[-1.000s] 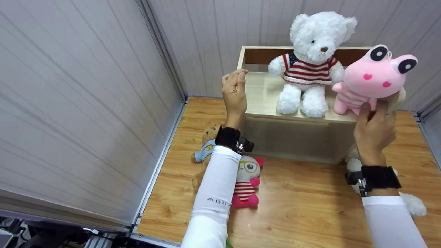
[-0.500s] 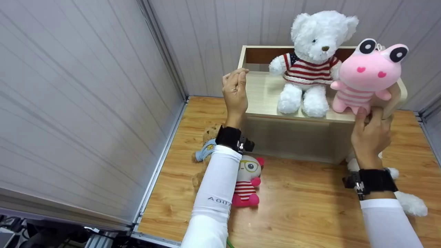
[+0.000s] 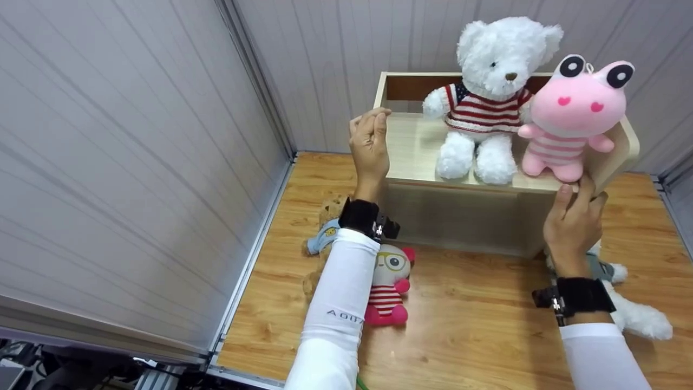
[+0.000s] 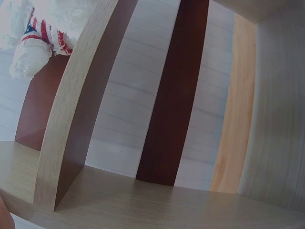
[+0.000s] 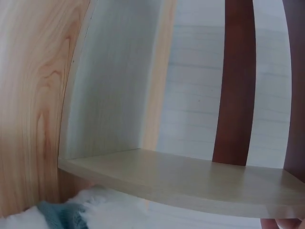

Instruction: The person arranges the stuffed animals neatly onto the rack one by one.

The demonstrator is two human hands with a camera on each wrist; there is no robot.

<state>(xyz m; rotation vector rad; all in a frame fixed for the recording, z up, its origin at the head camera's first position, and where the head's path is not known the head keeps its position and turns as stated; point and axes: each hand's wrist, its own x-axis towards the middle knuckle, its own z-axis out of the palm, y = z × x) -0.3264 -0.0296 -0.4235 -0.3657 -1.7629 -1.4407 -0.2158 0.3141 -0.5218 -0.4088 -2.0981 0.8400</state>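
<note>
We are seeing a pink plush frog (image 3: 579, 108) sitting upright near the right front corner of a pale wooden shelf (image 3: 409, 143), its feet by the front edge. Just below one foot, the right hand (image 3: 575, 225) is reaching up to that corner with thumb and index finger apart and loosely bent, and it is gripping nothing that we can see. Beside the frog, a white bear (image 3: 490, 111) in a red-and-white striped sweater is sitting with its legs pointing forward. At the shelf's left front, the left hand (image 3: 371, 143) is standing raised, its fingers bending toward the thumb; we cannot tell whether they are pinching the shelf's side. White sleeves (image 3: 333, 303) are covering both forearms. On the wooden floor (image 3: 460, 325), a plush with yellow-rimmed glasses (image 3: 389, 290) is lying beside the left sleeve, a tan plush in a light blue top (image 3: 326, 234) is lying partly hidden behind that arm, and a white plush (image 3: 644, 317) is lying partly behind the right arm. Grey wall panels (image 3: 335, 70) are standing behind the shelf.
</note>
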